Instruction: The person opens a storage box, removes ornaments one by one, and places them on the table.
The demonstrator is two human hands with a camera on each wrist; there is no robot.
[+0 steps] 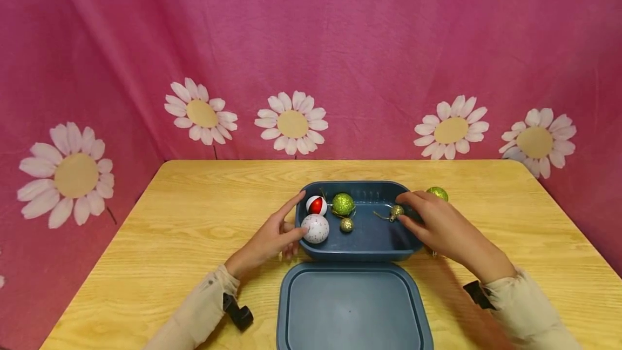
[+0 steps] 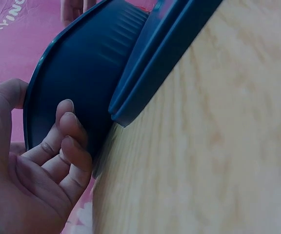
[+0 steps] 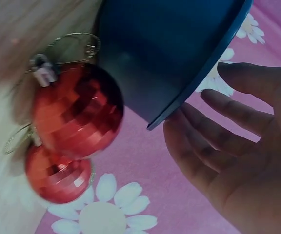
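Note:
In the head view a dark blue plastic bin (image 1: 359,255) holds a white speckled ball (image 1: 316,229), a red-and-white ball (image 1: 316,206), a glittery green ball (image 1: 343,204) and a small gold ball (image 1: 346,225). My left hand (image 1: 272,236) grips the bin's left end, thumb and index at the rim, the other fingers bent along the outer wall. My right hand (image 1: 439,223) hovers over the right end with fingers spread. Close by its thumb and index is another small gold ball (image 1: 396,211) with a string. Two red faceted baubles (image 3: 79,112) appear beside the bin in the right wrist view.
A flat blue lid (image 1: 352,307) lies in front of the bin on the wooden table (image 1: 194,220). Another green ball (image 1: 438,193) is outside the bin, behind my right hand. Pink cloth (image 1: 340,58) with daisies hangs behind the table.

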